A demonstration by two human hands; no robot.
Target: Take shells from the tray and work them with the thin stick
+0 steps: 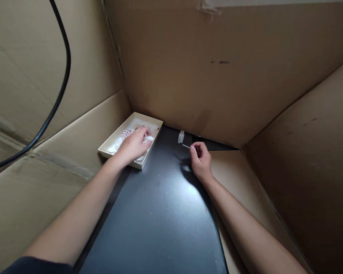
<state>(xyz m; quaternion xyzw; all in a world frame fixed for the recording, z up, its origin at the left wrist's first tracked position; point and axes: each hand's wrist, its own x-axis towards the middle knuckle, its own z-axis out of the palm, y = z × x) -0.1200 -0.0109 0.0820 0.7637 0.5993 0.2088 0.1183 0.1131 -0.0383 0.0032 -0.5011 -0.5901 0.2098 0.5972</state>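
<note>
My left hand [133, 144] reaches into a shallow cream tray [108, 147]. Its thumb and fingers are closed around a smooth white piece, perhaps a shell, at the tray's right side [150, 138]. Beside that hand lie other pale pieces and a red-speckled piece [127, 133]. Over the dark tabletop, my right hand [200, 160] pinches a thin white stick [185, 146] between thumb and forefinger. The stick's tip points left, just below a small clear bottle [181, 137] with whitish contents. The stick's other end is hidden in my fingers.
Cardboard walls [188, 68] enclose the dark table [148, 220] at the back and on both sides. A cardboard sheet [231, 167] lies along the right edge. On the left, a black cable [65, 68] hangs in front of the wall.
</note>
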